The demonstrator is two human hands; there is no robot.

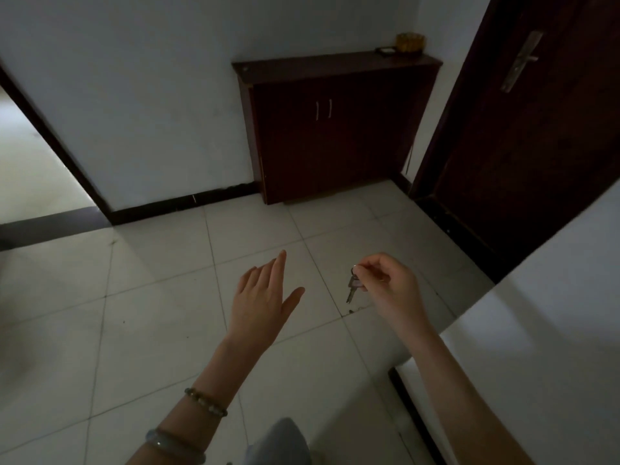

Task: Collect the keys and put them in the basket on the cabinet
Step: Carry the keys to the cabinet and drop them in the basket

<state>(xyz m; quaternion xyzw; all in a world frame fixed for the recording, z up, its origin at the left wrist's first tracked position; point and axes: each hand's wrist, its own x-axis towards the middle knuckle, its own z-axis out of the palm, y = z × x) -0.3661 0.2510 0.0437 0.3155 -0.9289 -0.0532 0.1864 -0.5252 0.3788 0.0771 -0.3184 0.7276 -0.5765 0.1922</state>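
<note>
Head view: right hand pinches keys, blades hanging down; basket on cabinet lies far ahead, slightly right; left hand spread, holding nothing.

— How does your headcam read?
— Dim overall. Daylight spills from the doorway, far left of your left hand fingertips. Beyond your fingers the cabinet sinks into shadow. Straight lines bow at your frame edges; the corners go soft.
</note>
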